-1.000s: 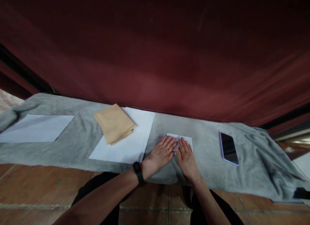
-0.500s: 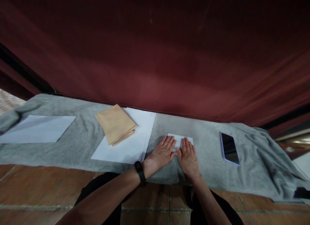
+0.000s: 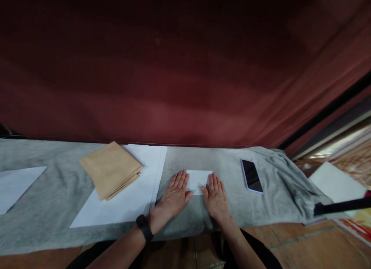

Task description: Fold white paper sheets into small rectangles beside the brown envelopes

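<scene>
A small white folded paper [image 3: 198, 182] lies flat on the grey cloth, between my two hands. My left hand [image 3: 176, 192] rests palm down with its fingers stretched out, at the paper's left edge. At the right edge my right hand [image 3: 216, 195] lies flat in the same way, thumb pointing inward. Parts of both side edges are hidden under the fingers. A dark wristband [image 3: 144, 227] circles my left wrist.
Left of my hands, a stack of brown envelopes [image 3: 111, 170] sits on large white sheets [image 3: 127, 207]. Another white sheet [image 3: 17, 184] is at the far left. A phone [image 3: 252, 176] lies to the right on the grey cloth [image 3: 237, 211]. A dark red curtain [image 3: 174, 106] hangs behind.
My hands have moved apart, from over the small paper out to its two sides, so more of it shows. The camera view has turned to the right.
</scene>
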Demonstrator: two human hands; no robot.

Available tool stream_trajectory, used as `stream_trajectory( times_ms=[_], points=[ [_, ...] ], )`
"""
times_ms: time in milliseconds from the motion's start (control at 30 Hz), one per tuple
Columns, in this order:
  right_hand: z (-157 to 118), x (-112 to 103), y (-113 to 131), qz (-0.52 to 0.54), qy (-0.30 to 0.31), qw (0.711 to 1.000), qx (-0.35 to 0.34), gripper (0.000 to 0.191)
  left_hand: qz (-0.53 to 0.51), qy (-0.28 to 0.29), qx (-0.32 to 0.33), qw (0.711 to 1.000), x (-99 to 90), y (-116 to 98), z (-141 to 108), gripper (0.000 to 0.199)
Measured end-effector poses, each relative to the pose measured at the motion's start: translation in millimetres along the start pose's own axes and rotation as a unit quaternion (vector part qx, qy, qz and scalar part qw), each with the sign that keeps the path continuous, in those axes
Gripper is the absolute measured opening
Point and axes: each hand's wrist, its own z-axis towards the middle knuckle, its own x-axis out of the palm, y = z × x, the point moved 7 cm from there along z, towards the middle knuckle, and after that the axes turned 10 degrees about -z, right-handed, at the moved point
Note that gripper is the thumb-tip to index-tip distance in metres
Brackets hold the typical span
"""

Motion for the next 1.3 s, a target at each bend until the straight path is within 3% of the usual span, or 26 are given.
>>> stream_trajectory(
  times_ms=[333,667,833,1133,1300],
  points=[
    [1.4,-17.3,-7.2,-0.014,0.028,0.999,0.019,0.059,0.010,-0.016,0.019,1.000,6.0,9.3,5.8,0.072],
    [4.5,-24.3,43.0,0.066,0.041,0.993,-0.092,0.056,-0.016,-0.038,0.029,0.999,7.7,9.7,5.6,0.063],
    [10.9,-19.1,31.2,0.028,0.034,0.995,-0.086,0.059,-0.018,-0.049,0.023,0.998,8.2,10.3,7.7,0.069],
    [14.5,-11.5,8.0,0.003,0.034,0.999,0.005,0.061,-0.017,-0.053,0.016,0.998,5.5,10.9,10.7,0.067],
    [13.6,-13.8,-1.5,-0.002,0.039,0.999,0.023,0.061,-0.011,-0.042,0.010,0.999,3.8,11.2,12.5,0.069]
  ],
)
